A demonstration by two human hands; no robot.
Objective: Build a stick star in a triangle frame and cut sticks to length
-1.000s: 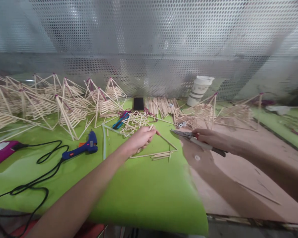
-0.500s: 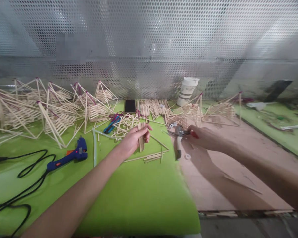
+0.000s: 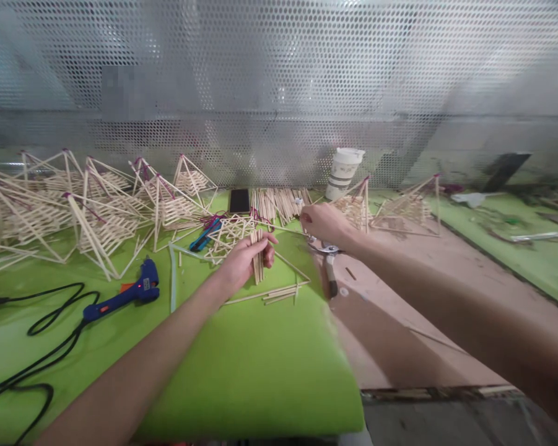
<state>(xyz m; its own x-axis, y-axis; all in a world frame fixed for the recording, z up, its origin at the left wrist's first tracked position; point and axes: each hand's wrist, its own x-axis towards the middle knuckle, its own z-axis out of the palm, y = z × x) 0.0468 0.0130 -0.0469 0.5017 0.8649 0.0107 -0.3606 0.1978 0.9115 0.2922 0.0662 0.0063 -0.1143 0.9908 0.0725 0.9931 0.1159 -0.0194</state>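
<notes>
My left hand (image 3: 247, 259) is closed around a small bundle of short wooden sticks (image 3: 259, 257), held upright above the green mat. My right hand (image 3: 322, 223) is at the right end of the loose stick pile, its fingers curled downward and their tips mostly hidden. What they pinch, if anything, does not show. Just below it lies a pair of pruning shears (image 3: 329, 272), its grey handle toward me and its other handle partly covered by my wrist. Several cut sticks (image 3: 281, 293) lie on the mat in front of my left hand, beside longer sticks laid at an angle.
Stick pyramid frames (image 3: 100, 217) crowd the left, and two more (image 3: 411, 210) stand at right. A blue glue gun (image 3: 125, 297) with black cable lies at left. A phone (image 3: 239, 201), stick pile (image 3: 279, 204), blue cutter (image 3: 205, 234) and paper cup (image 3: 344, 173) are farther back.
My right hand has let go of the shears and moved left and slightly away from me to the stick pile. My left hand keeps hold of its bundle. The view has shifted slightly.
</notes>
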